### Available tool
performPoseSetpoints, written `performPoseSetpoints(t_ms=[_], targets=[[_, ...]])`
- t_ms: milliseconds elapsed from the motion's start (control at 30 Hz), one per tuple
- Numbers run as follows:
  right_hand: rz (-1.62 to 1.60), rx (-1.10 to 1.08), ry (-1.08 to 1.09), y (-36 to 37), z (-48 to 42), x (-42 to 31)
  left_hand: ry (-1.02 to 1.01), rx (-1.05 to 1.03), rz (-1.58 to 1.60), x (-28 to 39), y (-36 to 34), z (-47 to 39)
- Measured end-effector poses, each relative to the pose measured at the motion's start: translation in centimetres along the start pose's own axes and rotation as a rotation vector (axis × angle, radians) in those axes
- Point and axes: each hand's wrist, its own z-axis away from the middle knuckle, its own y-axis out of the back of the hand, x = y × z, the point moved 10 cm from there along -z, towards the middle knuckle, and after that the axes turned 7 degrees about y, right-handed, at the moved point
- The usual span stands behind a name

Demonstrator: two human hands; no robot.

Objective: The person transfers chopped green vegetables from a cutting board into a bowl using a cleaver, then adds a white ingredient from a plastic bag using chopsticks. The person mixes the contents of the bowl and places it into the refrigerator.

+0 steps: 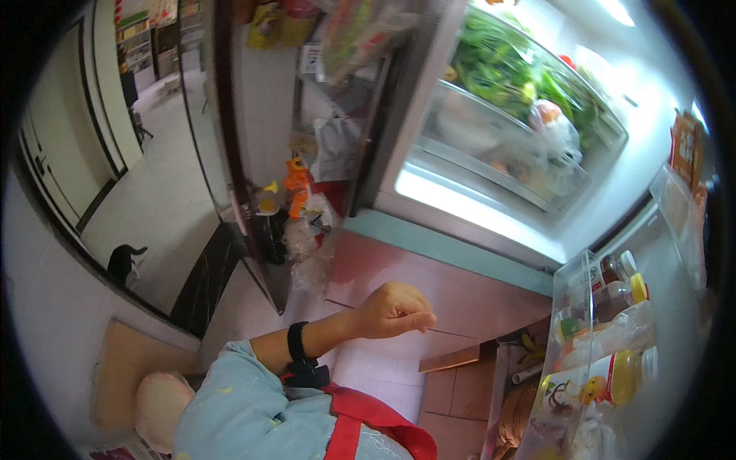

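My left hand is loosely curled in the air in front of an open refrigerator, with no object visible in it; a black strap circles the wrist. My right hand is out of view. Beyond the left hand, leafy green vegetables fill a pulled-out clear refrigerator drawer. A plastic bag with something orange-red in it hangs over the drawer's edge. On the right, the refrigerator door's clear shelf holds several jars and bottles, among them a jar with a yellow lid.
A glass door edge stands left of the refrigerator, beside shelves hung with bags. Crumpled clear plastic lies near it. A black animal is on the floor beyond the doorway. Low at right stands a rack.
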Motion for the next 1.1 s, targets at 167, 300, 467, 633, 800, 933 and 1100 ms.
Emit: performPoseSetpoints(t_ms=[167,300,467,633,800,933,1100], targets=[[-0.094,0.007,0.071,3.3,1.8,-9.4,-0.076,0.137,0.119,2.8,7.6,7.3],[-0.178,0.004,0.093,5.8,4.4,-18.1,0.137,0.302,0.268,3.2,16.5,15.2],[-0.302,-0.036,0.151,9.3,8.1,-28.9,0.166,0.543,0.376,4.7,25.4,27.8],[-0.455,-0.102,0.197,11.8,10.9,-38.0,0.230,0.836,0.406,7.4,31.2,39.3],[-0.538,-0.137,0.225,12.2,11.6,-42.5,0.237,1.041,0.393,9.0,33.6,44.8],[-0.573,-0.183,0.208,7.9,10.8,-44.1,0.247,1.232,0.265,10.6,33.6,47.0],[-0.412,-0.120,0.294,4.9,11.0,-46.1,0.234,1.455,0.234,12.2,32.5,51.1]])
